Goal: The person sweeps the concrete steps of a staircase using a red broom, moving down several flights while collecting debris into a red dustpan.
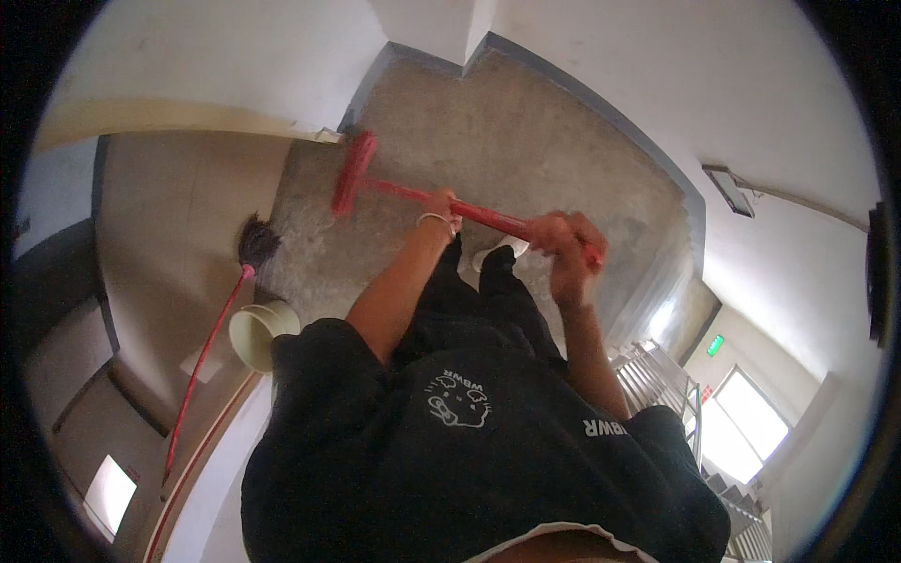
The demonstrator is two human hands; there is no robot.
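Both hands grip the red handle [486, 217] of a broom, held slantwise in front of my body. My left hand [442, 205], with a light bangle on its wrist, is closed around the middle of the handle. Blurred, my right hand [574, 239] is wrapped about the handle's near end. The broom's wide red head [355, 174] is over the concrete floor [535, 141], beside a wall corner at the upper left. Whether the head touches the floor, I cannot tell.
At left, a dark-headed mop [257, 243] with a thin red handle stands near a pale bucket [264, 334]. Walls with a grey painted base [605, 98] border the floor. A metal stair railing [651, 380] and a bright window [750, 422] are at lower right.
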